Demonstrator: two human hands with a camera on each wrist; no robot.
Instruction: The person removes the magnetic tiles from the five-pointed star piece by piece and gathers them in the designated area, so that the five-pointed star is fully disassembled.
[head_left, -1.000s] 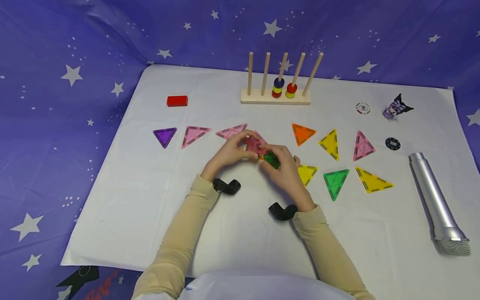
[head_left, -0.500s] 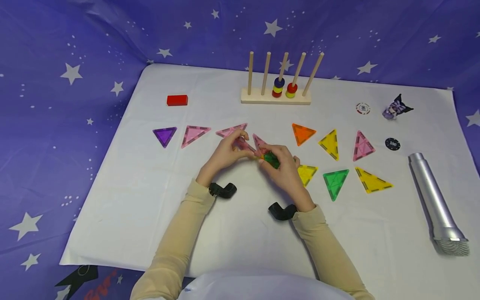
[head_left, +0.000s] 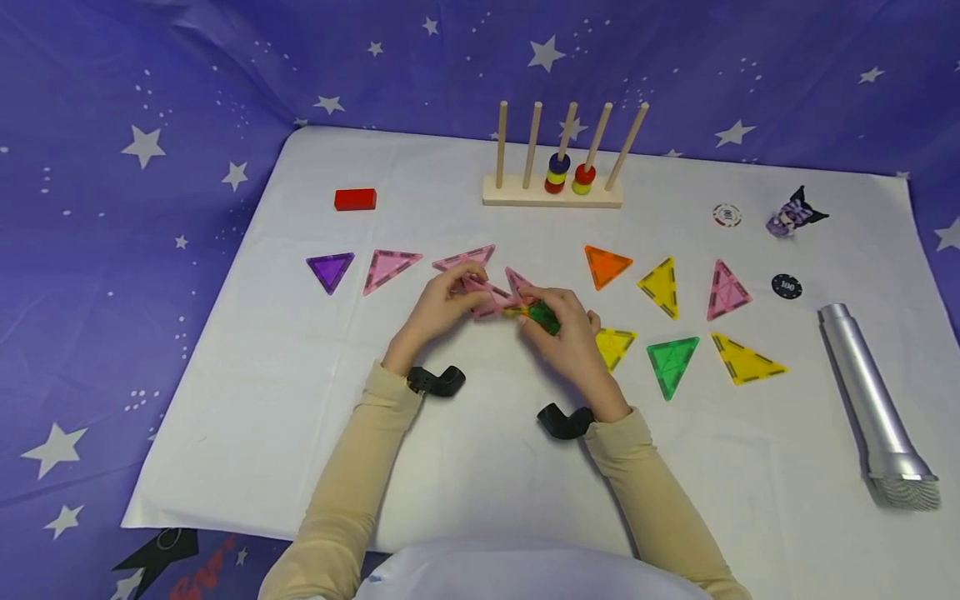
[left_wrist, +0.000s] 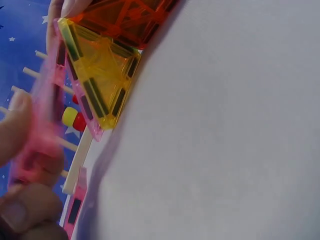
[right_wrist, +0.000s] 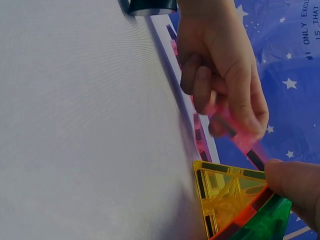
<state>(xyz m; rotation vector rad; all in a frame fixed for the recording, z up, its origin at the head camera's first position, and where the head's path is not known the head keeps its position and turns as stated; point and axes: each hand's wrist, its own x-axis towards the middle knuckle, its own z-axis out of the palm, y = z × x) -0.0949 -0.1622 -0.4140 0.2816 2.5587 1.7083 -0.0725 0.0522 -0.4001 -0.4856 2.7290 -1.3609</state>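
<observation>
My left hand [head_left: 433, 307] pinches a pink triangular magnetic tile [head_left: 486, 298] between thumb and fingers, its inner end right at a cluster of joined tiles. My right hand [head_left: 564, 335] grips that cluster, covering part of it; a green tile [head_left: 543, 317] shows under the fingers. The wrist views reveal more of the cluster: a yellow tile [left_wrist: 102, 72] standing tilted and an orange tile [left_wrist: 132, 20] beside it. In the right wrist view my right thumb [right_wrist: 292, 182] presses the top corner, where the held pink tile comes close. Another pink tile [head_left: 516, 282] stands behind the cluster.
Loose triangular tiles lie on both sides, including a purple tile [head_left: 330, 272] and a green tile [head_left: 672, 365]. A wooden peg stand [head_left: 551, 196] with rings and a red block [head_left: 356, 200] sit behind. Rightward lie poker chips [head_left: 787, 287], a small figurine [head_left: 787, 218] and a silver microphone [head_left: 873, 400].
My left hand has shifted left, away from my right hand. The pink tile has swung from over the cluster to its left side. My right hand stays in place with the cluster.
</observation>
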